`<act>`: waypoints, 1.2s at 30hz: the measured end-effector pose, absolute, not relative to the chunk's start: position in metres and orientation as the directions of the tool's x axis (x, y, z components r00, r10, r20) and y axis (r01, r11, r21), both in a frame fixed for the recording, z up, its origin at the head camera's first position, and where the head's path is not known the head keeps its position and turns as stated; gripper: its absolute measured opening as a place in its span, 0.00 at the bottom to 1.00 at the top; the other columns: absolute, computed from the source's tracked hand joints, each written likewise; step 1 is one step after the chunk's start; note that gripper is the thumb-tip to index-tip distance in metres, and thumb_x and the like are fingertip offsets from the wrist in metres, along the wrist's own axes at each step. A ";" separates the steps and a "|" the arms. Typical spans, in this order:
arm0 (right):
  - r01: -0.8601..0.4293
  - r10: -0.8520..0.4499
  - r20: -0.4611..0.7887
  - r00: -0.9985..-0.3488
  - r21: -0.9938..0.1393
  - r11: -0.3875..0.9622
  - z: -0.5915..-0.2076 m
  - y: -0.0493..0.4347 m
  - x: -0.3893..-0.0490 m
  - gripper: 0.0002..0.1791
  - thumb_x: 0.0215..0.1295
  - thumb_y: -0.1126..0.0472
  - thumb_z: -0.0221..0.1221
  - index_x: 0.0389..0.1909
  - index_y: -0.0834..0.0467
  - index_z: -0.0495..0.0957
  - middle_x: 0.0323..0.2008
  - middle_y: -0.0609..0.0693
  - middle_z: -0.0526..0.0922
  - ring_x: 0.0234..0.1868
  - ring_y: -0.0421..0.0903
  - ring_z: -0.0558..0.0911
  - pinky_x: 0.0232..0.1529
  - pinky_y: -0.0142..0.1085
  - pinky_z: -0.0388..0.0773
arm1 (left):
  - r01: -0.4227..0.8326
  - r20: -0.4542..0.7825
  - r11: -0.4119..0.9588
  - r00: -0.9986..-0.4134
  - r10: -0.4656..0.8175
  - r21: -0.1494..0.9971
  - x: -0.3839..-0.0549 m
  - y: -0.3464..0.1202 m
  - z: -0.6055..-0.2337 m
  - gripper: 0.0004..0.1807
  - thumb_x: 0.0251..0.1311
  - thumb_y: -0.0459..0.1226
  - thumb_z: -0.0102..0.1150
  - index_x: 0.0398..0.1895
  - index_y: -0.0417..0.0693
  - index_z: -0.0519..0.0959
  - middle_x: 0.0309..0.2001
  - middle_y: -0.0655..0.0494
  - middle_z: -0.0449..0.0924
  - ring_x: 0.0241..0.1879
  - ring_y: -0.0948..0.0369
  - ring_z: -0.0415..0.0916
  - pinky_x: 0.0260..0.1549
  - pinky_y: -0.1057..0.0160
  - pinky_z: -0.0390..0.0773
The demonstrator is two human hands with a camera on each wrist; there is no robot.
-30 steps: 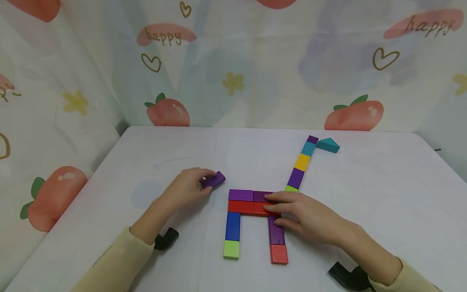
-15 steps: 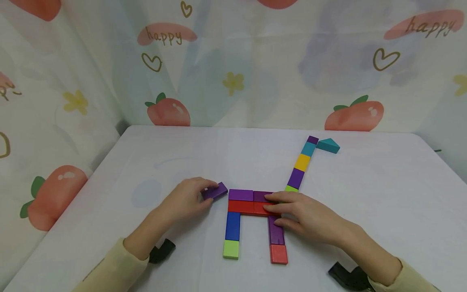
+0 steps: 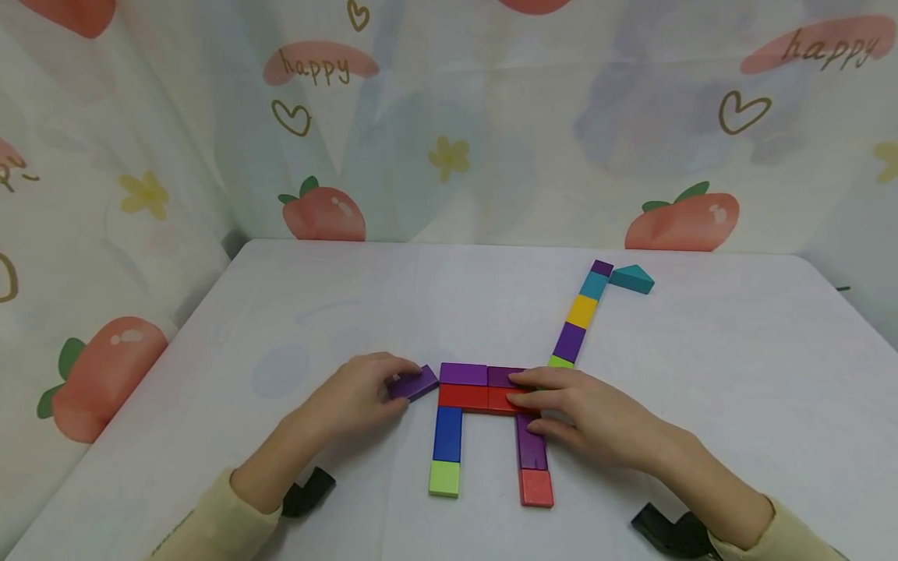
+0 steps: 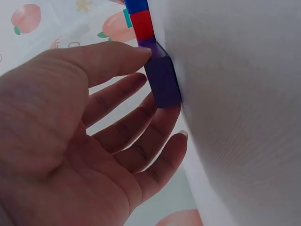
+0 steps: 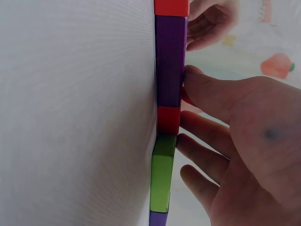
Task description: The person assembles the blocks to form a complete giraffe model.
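My left hand (image 3: 354, 397) pinches a purple block (image 3: 417, 384) between thumb and fingers. That block is slanted, its right corner at the upper left end of a flat block figure. The figure's body is two purple blocks (image 3: 463, 374) above two red blocks (image 3: 463, 396). Below hang two legs: a blue block (image 3: 447, 434) over a light green block (image 3: 444, 478), and a purple block (image 3: 531, 444) over a red block (image 3: 536, 488). My right hand (image 3: 603, 421) rests its extended fingertips on the body's right end and the right leg's top, partly hiding them.
From the body a slanting neck of several blocks, including a yellow block (image 3: 581, 312), rises to the upper right. A teal triangular block (image 3: 633, 279) touches its top. All lie on a white table (image 3: 737, 351) before a patterned curtain (image 3: 519, 156).
My left hand has come down toward me with the purple block, bringing it from above the body's left end to against it. The right hand has stayed in place.
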State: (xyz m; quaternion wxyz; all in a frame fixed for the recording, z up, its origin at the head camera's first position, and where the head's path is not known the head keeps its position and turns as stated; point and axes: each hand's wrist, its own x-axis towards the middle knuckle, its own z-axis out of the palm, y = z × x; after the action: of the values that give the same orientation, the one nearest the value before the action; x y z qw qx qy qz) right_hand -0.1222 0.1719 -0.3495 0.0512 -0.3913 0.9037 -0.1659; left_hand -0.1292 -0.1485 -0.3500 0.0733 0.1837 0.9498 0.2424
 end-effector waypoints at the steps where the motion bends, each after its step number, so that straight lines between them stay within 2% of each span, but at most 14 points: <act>1: -0.690 -0.724 0.037 -0.689 -0.341 0.639 -0.350 0.172 -0.122 0.24 0.66 0.57 0.68 0.63 0.51 0.81 0.66 0.48 0.74 0.65 0.52 0.74 0.57 0.47 0.78 | 0.316 -0.050 0.813 -0.920 0.388 0.489 -0.129 -0.149 -0.350 0.22 0.58 0.32 0.71 0.57 0.49 0.83 0.50 0.57 0.82 0.46 0.59 0.76 0.48 0.59 0.80; 14: -0.694 -0.730 0.031 -0.682 -0.342 0.634 -0.350 0.171 -0.122 0.24 0.66 0.57 0.67 0.63 0.51 0.81 0.66 0.48 0.74 0.65 0.52 0.73 0.58 0.46 0.78 | 0.369 -0.016 0.785 -0.901 0.433 0.498 -0.127 -0.153 -0.351 0.22 0.58 0.32 0.71 0.57 0.47 0.82 0.49 0.56 0.82 0.45 0.59 0.76 0.46 0.59 0.80; 27: -0.690 -0.728 0.028 -0.685 -0.346 0.636 -0.349 0.171 -0.121 0.24 0.66 0.57 0.67 0.63 0.51 0.81 0.66 0.49 0.74 0.65 0.51 0.74 0.58 0.47 0.78 | 0.346 -0.027 0.796 -0.910 0.413 0.497 -0.124 -0.153 -0.351 0.23 0.58 0.33 0.72 0.57 0.49 0.82 0.50 0.57 0.82 0.46 0.59 0.76 0.49 0.58 0.80; 36: -0.670 -0.724 0.007 -0.690 -0.385 0.635 -0.346 0.170 -0.122 0.23 0.67 0.56 0.67 0.63 0.50 0.81 0.66 0.48 0.74 0.66 0.52 0.73 0.58 0.47 0.78 | 0.347 0.000 0.810 -0.919 0.393 0.473 -0.123 -0.153 -0.351 0.21 0.58 0.38 0.73 0.56 0.53 0.83 0.51 0.60 0.80 0.47 0.61 0.77 0.48 0.60 0.81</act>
State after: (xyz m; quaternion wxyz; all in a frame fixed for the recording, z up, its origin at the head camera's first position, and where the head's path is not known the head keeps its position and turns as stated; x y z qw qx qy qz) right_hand -0.1224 0.1698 -0.3463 0.0741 -0.3868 0.9010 -0.1821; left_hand -0.1225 -0.1530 -0.3514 0.0488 0.1948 0.9501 0.2389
